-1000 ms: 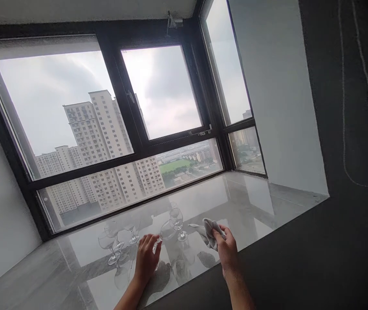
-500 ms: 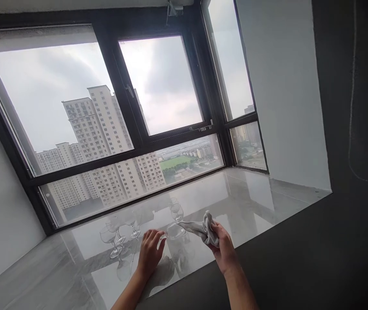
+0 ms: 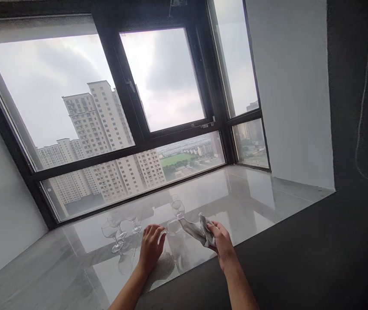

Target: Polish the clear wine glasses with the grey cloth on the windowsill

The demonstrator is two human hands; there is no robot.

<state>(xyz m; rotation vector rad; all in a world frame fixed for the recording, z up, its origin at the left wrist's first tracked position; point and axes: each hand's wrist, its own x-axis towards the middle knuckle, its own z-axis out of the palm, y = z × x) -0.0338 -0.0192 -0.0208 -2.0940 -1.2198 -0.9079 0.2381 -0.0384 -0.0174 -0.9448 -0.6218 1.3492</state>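
Note:
My left hand [image 3: 151, 247] is closed around a clear stemmed glass [image 3: 173, 227] that lies tilted sideways, its bowl pointing right. The fingers hide most of the stem. In my right hand [image 3: 222, 243] a bunched grey cloth [image 3: 205, 232] is gripped, and one loose end of it stretches left beside the bowl's rim. Whether cloth and glass touch, I cannot tell. Behind the held glass another stemmed glass [image 3: 178, 208] stands upright on the glossy sill. To the left of my left hand, a small group of stemmed glasses [image 3: 110, 231] stands upright.
The grey, reflective window sill [image 3: 248, 206] ends at a front edge beneath my forearms. A dark-framed window [image 3: 141, 140] rises behind the glasses, with tall buildings outside. White walls flank it, and a beaded cord [image 3: 361, 116] hangs at the far right.
My right hand and the cloth have shifted slightly left, toward the glass. The cloth has turned a little, its loose end now nearer the bowl. The view has tilted slightly.

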